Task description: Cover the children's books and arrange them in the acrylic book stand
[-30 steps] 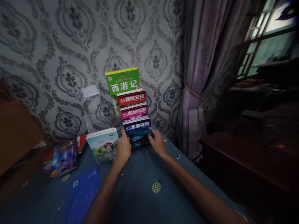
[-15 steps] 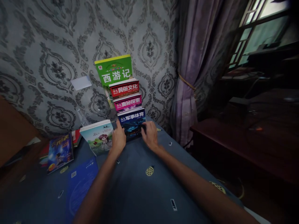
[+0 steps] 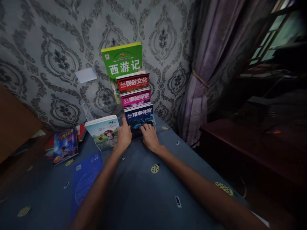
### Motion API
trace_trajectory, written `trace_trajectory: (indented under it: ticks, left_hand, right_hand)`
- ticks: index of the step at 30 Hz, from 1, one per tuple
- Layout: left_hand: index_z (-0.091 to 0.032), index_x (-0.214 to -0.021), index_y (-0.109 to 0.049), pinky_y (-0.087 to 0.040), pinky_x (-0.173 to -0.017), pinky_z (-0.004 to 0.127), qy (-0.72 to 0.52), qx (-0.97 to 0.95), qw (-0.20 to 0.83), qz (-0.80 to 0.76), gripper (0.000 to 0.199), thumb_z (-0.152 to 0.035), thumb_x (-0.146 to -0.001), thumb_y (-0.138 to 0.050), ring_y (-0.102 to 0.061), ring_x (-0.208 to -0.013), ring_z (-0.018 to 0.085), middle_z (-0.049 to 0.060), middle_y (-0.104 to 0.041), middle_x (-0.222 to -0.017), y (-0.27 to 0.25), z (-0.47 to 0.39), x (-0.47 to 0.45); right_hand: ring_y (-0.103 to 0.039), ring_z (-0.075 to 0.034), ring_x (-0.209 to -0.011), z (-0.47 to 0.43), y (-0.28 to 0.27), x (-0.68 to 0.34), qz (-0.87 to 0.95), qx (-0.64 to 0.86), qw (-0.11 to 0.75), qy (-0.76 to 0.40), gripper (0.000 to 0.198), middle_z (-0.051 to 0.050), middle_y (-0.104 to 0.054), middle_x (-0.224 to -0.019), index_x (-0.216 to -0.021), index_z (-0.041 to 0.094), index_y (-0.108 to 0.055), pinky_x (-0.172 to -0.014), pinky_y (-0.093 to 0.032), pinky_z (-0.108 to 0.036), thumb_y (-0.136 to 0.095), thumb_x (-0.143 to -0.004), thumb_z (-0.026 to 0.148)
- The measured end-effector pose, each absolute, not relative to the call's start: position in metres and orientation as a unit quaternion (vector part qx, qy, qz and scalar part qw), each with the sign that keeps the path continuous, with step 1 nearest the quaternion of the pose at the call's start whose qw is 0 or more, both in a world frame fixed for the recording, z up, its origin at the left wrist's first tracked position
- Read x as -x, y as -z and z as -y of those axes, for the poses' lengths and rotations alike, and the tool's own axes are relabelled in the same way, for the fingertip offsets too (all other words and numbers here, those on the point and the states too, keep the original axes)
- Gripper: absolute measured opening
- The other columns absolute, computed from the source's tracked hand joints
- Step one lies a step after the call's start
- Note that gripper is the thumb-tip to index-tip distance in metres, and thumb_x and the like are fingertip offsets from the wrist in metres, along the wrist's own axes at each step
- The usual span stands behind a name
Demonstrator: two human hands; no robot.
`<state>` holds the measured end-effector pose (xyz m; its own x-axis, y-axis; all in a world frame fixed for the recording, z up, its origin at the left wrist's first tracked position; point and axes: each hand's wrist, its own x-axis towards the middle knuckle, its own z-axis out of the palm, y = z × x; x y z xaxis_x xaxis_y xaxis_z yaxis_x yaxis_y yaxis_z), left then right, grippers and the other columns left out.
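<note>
A dark blue paperback book [image 3: 137, 116] with white lettering stands at the front of a stepped clear rack. My left hand [image 3: 124, 135] is closed at its left edge, one finger pointing up along it; its other fingertips are partly hidden. My right hand [image 3: 150, 136] lies against the lower front of the same cover, fingers stretched and a little apart. Behind it rise a pink book [image 3: 136, 98], a red book [image 3: 133, 83] and a tall green book [image 3: 124, 59], each higher than the one before. Left of my left hand leans a light blue-green book [image 3: 103, 134] with a cartoon girl.
A clear rack part [image 3: 87, 111] shows behind the light book, with a whitish panel [image 3: 85, 75] above it. Further left are a purple-blue book [image 3: 65, 145] and a flat blue book [image 3: 86, 179] on the patterned cloth [image 3: 141, 198]. A curtain [image 3: 195, 105] hangs at the right.
My right hand has shifted from the dark blue book's right edge inward onto its front cover. My left hand stays at the left edge. The camera view has shifted slightly.
</note>
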<state>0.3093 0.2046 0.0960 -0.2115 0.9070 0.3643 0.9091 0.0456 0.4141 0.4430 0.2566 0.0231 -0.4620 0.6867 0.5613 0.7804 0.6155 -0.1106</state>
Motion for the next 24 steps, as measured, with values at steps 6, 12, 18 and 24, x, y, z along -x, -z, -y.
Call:
trace_trajectory:
  ticks: [6, 12, 18, 24]
  left_hand:
    - [-0.013, -0.152, -0.024, -0.051, -0.089, 0.036, 0.24, 0.685, 0.007, 0.688, 0.056, -0.018, -0.097, -0.035, -0.067, -0.105, 0.026, 0.019, -0.066, -0.124, -0.074, -0.14, -0.288]
    - [-0.019, -0.123, -0.06, -0.048, -0.1, 0.04, 0.186, 0.674, 0.053, 0.713, 0.034, -0.02, -0.096, -0.04, -0.063, -0.11, 0.024, 0.012, -0.069, -0.117, -0.033, -0.066, -0.206]
    - [-0.017, -0.133, -0.052, -0.043, -0.107, 0.045, 0.221, 0.703, 0.173, 0.653, 0.048, -0.006, -0.09, -0.034, -0.049, -0.129, 0.024, 0.014, -0.055, -0.136, -0.032, -0.086, -0.175]
    - [-0.015, -0.14, -0.045, -0.045, -0.103, 0.046, 0.191, 0.691, 0.179, 0.674, 0.054, -0.004, -0.088, -0.035, -0.05, -0.126, 0.027, 0.016, -0.054, -0.137, -0.034, -0.099, -0.183]
  right_hand:
    - [-0.044, -0.031, -0.103, -0.257, -0.014, -0.444, 0.848, 0.42, 0.311, 0.084, 0.046, -0.015, -0.057, -0.111, -0.114, 0.015, -0.059, -0.087, -0.039, -0.041, -0.049, -0.073, -0.003]
    - [-0.045, -0.031, -0.104, -0.256, -0.005, -0.443, 0.844, 0.399, 0.351, 0.069, 0.041, -0.015, -0.056, -0.111, -0.115, 0.015, -0.061, -0.091, -0.038, -0.044, -0.047, -0.078, 0.002]
    - [-0.045, -0.032, -0.106, -0.251, -0.003, -0.441, 0.842, 0.39, 0.368, 0.059, 0.044, -0.014, -0.056, -0.112, -0.119, 0.017, -0.061, -0.092, -0.039, -0.047, -0.046, -0.08, 0.006]
    - [-0.044, -0.032, -0.111, -0.249, 0.0, -0.444, 0.851, 0.379, 0.362, 0.046, 0.048, -0.015, -0.056, -0.117, -0.125, 0.015, -0.059, -0.095, -0.039, -0.048, -0.045, -0.08, 0.006]
